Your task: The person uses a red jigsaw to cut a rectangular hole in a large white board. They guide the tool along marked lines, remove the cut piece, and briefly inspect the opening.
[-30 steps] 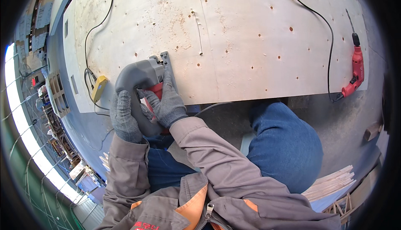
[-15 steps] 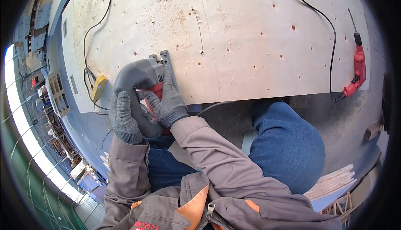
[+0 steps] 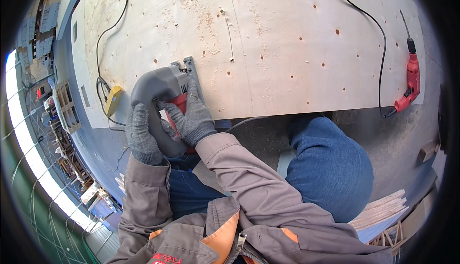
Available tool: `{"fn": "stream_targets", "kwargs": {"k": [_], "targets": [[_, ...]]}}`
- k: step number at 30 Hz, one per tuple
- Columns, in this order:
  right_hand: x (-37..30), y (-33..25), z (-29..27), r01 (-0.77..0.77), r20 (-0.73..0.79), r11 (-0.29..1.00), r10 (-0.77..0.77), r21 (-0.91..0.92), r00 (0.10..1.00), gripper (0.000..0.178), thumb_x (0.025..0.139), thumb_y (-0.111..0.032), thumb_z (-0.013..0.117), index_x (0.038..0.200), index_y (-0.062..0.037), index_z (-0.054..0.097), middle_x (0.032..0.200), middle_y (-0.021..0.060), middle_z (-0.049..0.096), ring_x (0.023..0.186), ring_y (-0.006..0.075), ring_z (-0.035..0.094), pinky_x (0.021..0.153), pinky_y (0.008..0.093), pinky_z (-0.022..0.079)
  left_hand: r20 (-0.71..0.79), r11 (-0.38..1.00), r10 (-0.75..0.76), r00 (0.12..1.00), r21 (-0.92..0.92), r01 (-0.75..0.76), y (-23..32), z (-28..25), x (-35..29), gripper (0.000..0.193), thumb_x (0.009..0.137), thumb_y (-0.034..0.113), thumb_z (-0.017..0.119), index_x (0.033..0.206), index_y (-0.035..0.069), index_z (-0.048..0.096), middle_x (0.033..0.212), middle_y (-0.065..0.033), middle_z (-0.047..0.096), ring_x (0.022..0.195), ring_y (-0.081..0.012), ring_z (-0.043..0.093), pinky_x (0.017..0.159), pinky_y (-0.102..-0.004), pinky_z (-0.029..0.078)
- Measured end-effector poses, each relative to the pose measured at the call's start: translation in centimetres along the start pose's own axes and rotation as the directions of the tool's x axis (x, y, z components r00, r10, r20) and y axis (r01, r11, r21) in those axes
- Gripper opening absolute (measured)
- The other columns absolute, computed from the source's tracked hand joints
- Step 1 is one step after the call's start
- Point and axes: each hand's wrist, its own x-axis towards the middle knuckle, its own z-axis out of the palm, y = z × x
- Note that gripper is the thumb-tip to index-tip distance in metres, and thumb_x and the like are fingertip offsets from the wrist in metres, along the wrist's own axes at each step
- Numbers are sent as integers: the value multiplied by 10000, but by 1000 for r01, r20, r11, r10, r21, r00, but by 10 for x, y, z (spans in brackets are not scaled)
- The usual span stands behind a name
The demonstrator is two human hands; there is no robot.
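A grey and red jigsaw lies tilted at the near edge of a pale plywood sheet, its metal base plate against the wood. In a grey knit glove, my left hand wraps round the handle from the left. My right hand, gloved the same way, grips the body from the right, fingers stretched along the base plate and thumb near the handle. The blade is hidden from sight. Sawdust and a thin cut line mark the sheet ahead of the tool.
A red corded drill with a long bit lies at the sheet's right end. Left of the jigsaw rests a yellow plug block with black cables. My knee is close to the near edge; wood strips are stacked at lower right.
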Motion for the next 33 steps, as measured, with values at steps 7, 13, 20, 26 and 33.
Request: {"fn": "stream_targets", "kwargs": {"k": [7,13,20,26,33], "targets": [[1,-3,-1,-47,24,999,47,15,999,1106,934,-517,689,1644,-81,-38,1386,343,556,1238,471,603,1061,492,482,41,998,-29,999,60,26,11,8,-6,547,1011,410,605,1349,-12,521,952,-155,659,536,-189,644,432,-294,564],[1,-1,0,-35,3,999,35,1,999,1120,933,-538,683,1643,-85,-55,1362,347,571,1219,473,614,1047,501,488,14,993,5,1000,121,-7,9,6,-1,547,1010,411,604,1342,-15,522,922,-148,652,518,-191,632,404,-309,552],[4,-3,-2,-27,2,999,27,-20,1000,1115,936,-554,667,1643,-76,-51,1354,343,580,1188,472,633,1031,506,498,8,993,-12,1000,115,11,12,9,0,551,1009,424,610,1354,2,526,924,-138,654,515,-185,630,400,-301,541],[7,-4,-1,-16,2,1000,16,-24,1000,1106,937,-549,662,1641,-56,-34,1400,339,555,1205,468,627,1043,499,493,-21,994,10,1000,105,-8,6,1,8,560,1005,423,622,1380,18,521,928,-132,656,515,-173,633,403,-282,538],[11,-4,-3,3,1,1000,-3,-10,1000,1103,936,-549,668,1640,-46,-16,1414,338,546,1220,467,621,1054,494,489,-38,997,0,999,77,3,5,3,11,561,1005,424,621,1380,20,518,928,-134,656,514,-178,633,406,-291,551]]}}
